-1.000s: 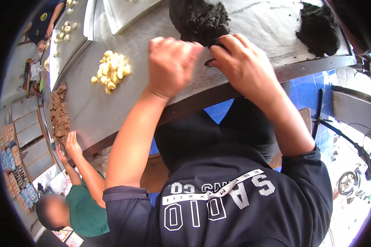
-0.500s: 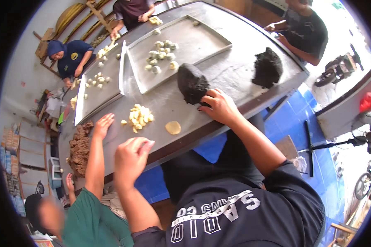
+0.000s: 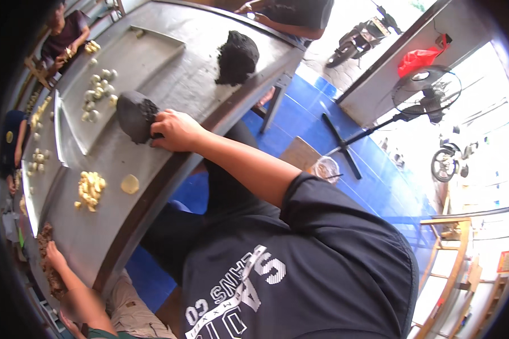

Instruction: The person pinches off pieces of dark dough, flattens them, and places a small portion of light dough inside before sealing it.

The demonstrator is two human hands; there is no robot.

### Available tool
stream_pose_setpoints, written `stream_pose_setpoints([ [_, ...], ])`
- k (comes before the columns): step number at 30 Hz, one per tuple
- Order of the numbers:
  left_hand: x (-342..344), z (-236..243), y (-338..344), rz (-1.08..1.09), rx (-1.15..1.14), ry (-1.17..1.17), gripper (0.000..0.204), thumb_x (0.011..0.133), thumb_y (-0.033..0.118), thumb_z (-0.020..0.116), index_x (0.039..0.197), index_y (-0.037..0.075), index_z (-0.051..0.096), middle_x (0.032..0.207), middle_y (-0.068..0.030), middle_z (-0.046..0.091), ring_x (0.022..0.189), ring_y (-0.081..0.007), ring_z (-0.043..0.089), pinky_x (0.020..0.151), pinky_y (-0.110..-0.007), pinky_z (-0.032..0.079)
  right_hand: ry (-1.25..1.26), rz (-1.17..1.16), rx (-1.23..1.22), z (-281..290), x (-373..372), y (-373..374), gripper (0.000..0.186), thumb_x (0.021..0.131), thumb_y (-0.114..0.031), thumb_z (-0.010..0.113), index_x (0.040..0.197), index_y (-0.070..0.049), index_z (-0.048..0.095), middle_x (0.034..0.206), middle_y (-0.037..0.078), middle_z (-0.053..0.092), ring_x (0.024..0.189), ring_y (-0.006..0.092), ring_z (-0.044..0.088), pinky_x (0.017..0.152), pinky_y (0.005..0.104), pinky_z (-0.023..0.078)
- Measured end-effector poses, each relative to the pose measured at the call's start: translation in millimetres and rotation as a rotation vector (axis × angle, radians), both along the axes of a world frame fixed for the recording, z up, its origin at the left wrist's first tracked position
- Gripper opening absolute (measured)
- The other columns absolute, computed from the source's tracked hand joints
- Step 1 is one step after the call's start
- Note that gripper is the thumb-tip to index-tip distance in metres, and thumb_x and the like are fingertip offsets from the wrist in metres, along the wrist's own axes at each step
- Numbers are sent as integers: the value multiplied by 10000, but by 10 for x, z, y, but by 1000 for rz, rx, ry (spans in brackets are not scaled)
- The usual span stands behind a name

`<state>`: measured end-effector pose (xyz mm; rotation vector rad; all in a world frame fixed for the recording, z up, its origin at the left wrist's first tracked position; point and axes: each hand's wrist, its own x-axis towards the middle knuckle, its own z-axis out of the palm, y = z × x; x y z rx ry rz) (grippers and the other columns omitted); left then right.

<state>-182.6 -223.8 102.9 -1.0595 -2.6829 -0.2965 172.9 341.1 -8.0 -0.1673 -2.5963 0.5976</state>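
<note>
The curled fingers of my right hand [image 3: 178, 131] grip the crumbly near side of a dark, smooth-topped lump of dough [image 3: 134, 113] on the metal table [image 3: 169, 104]. Nearer the table's front edge lies a flat, pale yellow dough disc [image 3: 130, 184]. To its left sits a pile of small yellow dough pieces [image 3: 90, 190]. A second black, rough-surfaced lump [image 3: 237, 56] rests farther off, toward the table's right end. My left hand is out of the picture.
A shallow metal tray [image 3: 169, 44] holds several pale dough balls [image 3: 98, 90]; another tray [image 3: 59, 135] stands left of it. A co-worker's hand [image 3: 55, 255] touches brown dough [image 3: 48, 277] at the lower left. Other people work along the far side. A standing fan [image 3: 427, 93] is on the right.
My view has swung to the right, so the table sits farther left. My left hand has gone out of view. My right hand stays at the dark dough, fingers now more curled into it.
</note>
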Motion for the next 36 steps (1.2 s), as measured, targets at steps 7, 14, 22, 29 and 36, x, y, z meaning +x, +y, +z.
stream_pose_setpoints([
  [7,-834,-1036,-540,32,11,-66,477,1223,274,423,1478,-42,673,1589,-176,658,1461,-342,611,1237,-438,470,51,11,-33,-18,4,124,306,895,-421,896,1062,-167,866,1116,103,766,1169,357,726,1023,482,610],
  [14,-661,-812,-1325,219,-344,193,443,1203,186,477,1541,-16,679,1623,-199,666,1493,-379,625,1255,-457,492,108,4,-72,37,-97,100,272,893,-386,907,1051,-170,855,1099,92,765,1162,360,735,1026,472,610],
  [22,-299,-1336,-1206,82,-521,267,451,1164,40,434,1519,-3,708,1665,-183,634,1529,-360,611,1294,-449,486,45,30,4,-24,-57,66,283,899,-362,904,1083,-151,861,1126,98,760,1166,364,720,1021,484,607],
  [29,-980,-934,-846,-83,-193,-8,513,1243,106,352,1727,0,486,1845,-141,417,1692,-274,409,1407,-406,318,-44,85,279,-9,-309,-100,209,975,-357,809,1009,-151,822,1081,97,766,1123,316,735,1000,448,611],
  [36,982,-372,780,183,338,-347,410,1221,245,522,1513,6,680,1542,-156,664,1367,-276,636,1153,-418,472,-145,80,119,186,8,128,198,951,-268,856,1030,-91,816,1074,105,751,1120,349,745,934,486,637],
])
